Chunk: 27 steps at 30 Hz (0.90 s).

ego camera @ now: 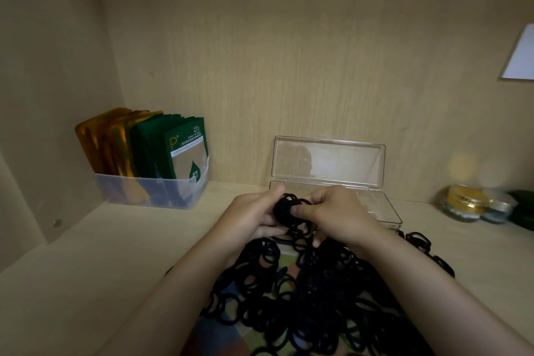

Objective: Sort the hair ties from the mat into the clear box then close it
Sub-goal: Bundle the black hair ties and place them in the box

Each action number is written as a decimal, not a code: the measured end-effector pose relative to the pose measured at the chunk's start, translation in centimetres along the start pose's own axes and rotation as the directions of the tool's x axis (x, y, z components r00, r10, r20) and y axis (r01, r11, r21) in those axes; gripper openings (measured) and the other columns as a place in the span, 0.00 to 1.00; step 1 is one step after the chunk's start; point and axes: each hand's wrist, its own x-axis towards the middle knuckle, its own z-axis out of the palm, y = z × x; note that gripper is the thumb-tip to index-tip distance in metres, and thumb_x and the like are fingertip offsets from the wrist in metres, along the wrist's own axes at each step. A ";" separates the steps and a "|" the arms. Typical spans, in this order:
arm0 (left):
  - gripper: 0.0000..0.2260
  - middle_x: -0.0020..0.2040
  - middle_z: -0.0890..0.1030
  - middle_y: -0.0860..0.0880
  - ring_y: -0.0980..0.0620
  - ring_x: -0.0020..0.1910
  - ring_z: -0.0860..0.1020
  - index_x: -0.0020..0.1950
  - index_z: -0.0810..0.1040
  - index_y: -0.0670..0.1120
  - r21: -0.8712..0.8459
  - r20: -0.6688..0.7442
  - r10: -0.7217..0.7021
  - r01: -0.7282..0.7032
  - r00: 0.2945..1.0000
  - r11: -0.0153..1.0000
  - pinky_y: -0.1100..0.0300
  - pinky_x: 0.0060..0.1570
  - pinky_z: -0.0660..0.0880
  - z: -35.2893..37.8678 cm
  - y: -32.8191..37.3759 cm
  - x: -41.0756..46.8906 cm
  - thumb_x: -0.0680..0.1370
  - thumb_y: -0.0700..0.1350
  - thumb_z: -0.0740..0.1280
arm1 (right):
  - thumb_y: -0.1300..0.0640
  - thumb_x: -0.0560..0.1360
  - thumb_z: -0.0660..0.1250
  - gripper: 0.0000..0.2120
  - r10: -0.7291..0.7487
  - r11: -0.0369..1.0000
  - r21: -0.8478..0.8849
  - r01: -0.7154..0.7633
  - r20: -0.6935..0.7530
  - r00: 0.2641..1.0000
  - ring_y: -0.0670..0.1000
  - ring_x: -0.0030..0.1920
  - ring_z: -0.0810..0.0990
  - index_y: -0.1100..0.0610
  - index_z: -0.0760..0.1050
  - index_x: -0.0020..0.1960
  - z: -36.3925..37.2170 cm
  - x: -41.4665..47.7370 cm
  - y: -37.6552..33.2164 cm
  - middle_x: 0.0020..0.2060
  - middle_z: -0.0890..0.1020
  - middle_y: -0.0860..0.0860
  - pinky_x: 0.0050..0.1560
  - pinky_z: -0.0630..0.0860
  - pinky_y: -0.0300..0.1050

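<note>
**Both hands gripping a bundle of hair ties in front of the open box**

Both forearms reach forward from the bottom of the view and meet in the middle. The left hand [254,215] curls round the left side of a bundle of hair ties [284,208], its thumb lying over the top. The right hand [338,214] closes on the bundle from the other side, with its thumb pressed on the front and its fingers curled underneath. The bundle is held above the shelf [86,254], just in front of the clear box [385,209].

The ties are thin black loops, bunched tight between the hands with a few stray rings poking out on top. Below the wrists a big loose pile of hair ties [312,292] sprawls over a mat [231,332] with coloured patches, and some have spilled off to the right.

The box lies with its long side running left to right along the back wall [289,66]. Its opening faces up, and its lid [329,159] stands upright at the far edge.

On the left, a tray [150,195] holds green and gold sachets [179,147]. Small jars [465,202] sit at the far right.
</note>
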 end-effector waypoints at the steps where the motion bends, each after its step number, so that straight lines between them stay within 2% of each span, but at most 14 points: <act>1: 0.13 0.52 0.86 0.44 0.48 0.52 0.85 0.58 0.83 0.42 0.039 -0.004 0.015 -0.015 1.000 0.999 0.55 0.55 0.81 0.1 -0.2 0.0 0.80 0.49 0.67 | 0.57 0.75 0.72 0.08 -0.005 1.000 -0.014 0.005 -0.008 1.000 0.52 0.21 0.77 0.58 0.82 0.38 0.1 0.0 0.0 0.29 0.82 0.54 0.24 0.72 0.40; 3: 0.09 0.51 0.87 0.45 0.50 0.51 0.85 0.57 0.84 0.43 0.100 -0.039 0.049 -0.045 0.998 0.994 0.59 0.53 0.81 0.2 -0.6 0.0 0.78 0.42 0.70 | 0.56 0.75 0.72 0.07 -0.021 1.000 -0.022 0.021 -0.013 1.000 0.52 0.21 0.77 0.58 0.83 0.40 0.2 0.0 0.3 0.29 0.82 0.54 0.23 0.72 0.40; 6: 0.07 0.50 0.86 0.43 0.48 0.51 0.85 0.55 0.84 0.42 0.093 -0.079 0.061 -0.054 0.995 0.994 0.61 0.49 0.82 0.2 -0.9 0.2 0.79 0.37 0.68 | 0.58 0.75 0.72 0.05 -0.054 0.998 -0.031 0.053 -0.011 0.999 0.51 0.23 0.79 0.59 0.84 0.45 0.2 0.0 0.3 0.31 0.83 0.57 0.23 0.75 0.40; 11: 0.09 0.50 0.87 0.44 0.48 0.51 0.85 0.56 0.83 0.41 0.035 -0.092 0.041 -0.038 0.995 0.999 0.59 0.50 0.82 0.0 -0.6 0.2 0.80 0.36 0.66 | 0.61 0.76 0.73 0.04 -0.068 0.986 0.152 0.064 0.020 0.998 0.56 0.30 0.82 0.62 0.82 0.45 -0.9 -0.1 -0.4 0.37 0.84 0.63 0.28 0.80 0.45; 14: 0.08 0.49 0.87 0.43 0.46 0.49 0.86 0.56 0.83 0.40 -0.004 -0.163 -0.003 0.003 0.987 1.000 0.60 0.49 0.82 -0.4 -0.3 0.3 0.80 0.36 0.67 | 0.59 0.77 0.71 0.06 -0.093 0.984 0.146 0.103 -0.074 0.993 0.55 0.32 0.82 0.61 0.83 0.45 -1.8 0.0 -0.1 0.38 0.84 0.59 0.33 0.80 0.50; 16: 0.08 0.48 0.87 0.44 0.47 0.48 0.86 0.56 0.84 0.41 0.017 -0.186 -0.018 0.022 0.982 1.000 0.60 0.49 0.82 -0.6 -0.3 0.4 0.79 0.37 0.68 | 0.52 0.75 0.73 0.07 -0.150 0.985 0.058 0.161 -0.164 0.975 0.52 0.35 0.81 0.55 0.86 0.44 -2.0 0.1 0.0 0.39 0.85 0.58 0.36 0.80 0.50; 18: 0.08 0.48 0.87 0.46 0.49 0.48 0.86 0.56 0.84 0.41 0.027 -0.162 -0.018 0.023 0.987 0.999 0.62 0.48 0.82 -0.4 -0.3 0.3 0.79 0.38 0.69 | 0.50 0.74 0.74 0.06 -0.193 0.977 0.058 0.205 -0.172 0.966 0.46 0.35 0.79 0.51 0.87 0.44 -1.7 0.2 -0.2 0.38 0.86 0.54 0.35 0.76 0.40; 20: 0.08 0.49 0.87 0.46 0.50 0.50 0.86 0.57 0.84 0.41 0.021 -0.107 -0.009 0.011 0.994 1.000 0.62 0.49 0.82 -0.2 -0.3 0.2 0.79 0.39 0.69 | 0.54 0.75 0.73 0.04 -0.237 0.960 0.130 0.249 -0.102 0.966 0.38 0.35 0.80 0.50 0.87 0.46 -0.7 -0.2 -0.4 0.35 0.85 0.43 0.36 0.73 0.30; 22: 0.10 0.52 0.86 0.46 0.51 0.53 0.85 0.59 0.83 0.41 0.000 -0.029 0.002 -0.002 1.000 1.000 0.58 0.54 0.81 0.0 -0.2 0.1 0.79 0.41 0.69 | 0.56 0.75 0.73 0.07 -0.316 0.945 0.057 0.321 -0.081 0.945 0.34 0.39 0.80 0.45 0.86 0.46 0.3 -0.1 0.1 0.35 0.83 0.37 0.42 0.72 0.27; 24: 0.12 0.56 0.85 0.46 0.51 0.56 0.84 0.61 0.82 0.41 -0.032 0.039 0.009 -0.008 0.999 0.999 0.55 0.59 0.79 0.0 0.0 -0.1 0.80 0.43 0.68 | 0.55 0.74 0.74 0.09 -0.359 0.933 -0.034 0.358 -0.121 0.925 0.35 0.41 0.78 0.40 0.85 0.47 0.8 0.2 0.7 0.39 0.80 0.42 0.45 0.70 0.27; 27: 0.13 0.61 0.82 0.40 0.46 0.59 0.82 0.63 0.79 0.38 -0.170 0.116 0.003 0.016 0.993 0.985 0.51 0.60 0.79 0.1 0.3 -0.1 0.83 0.41 0.62 | 0.54 0.73 0.75 0.11 -0.339 0.939 -0.018 0.344 -0.220 0.915 0.37 0.39 0.76 0.40 0.84 0.51 1.1 0.5 0.9 0.44 0.77 0.48 0.45 0.70 0.28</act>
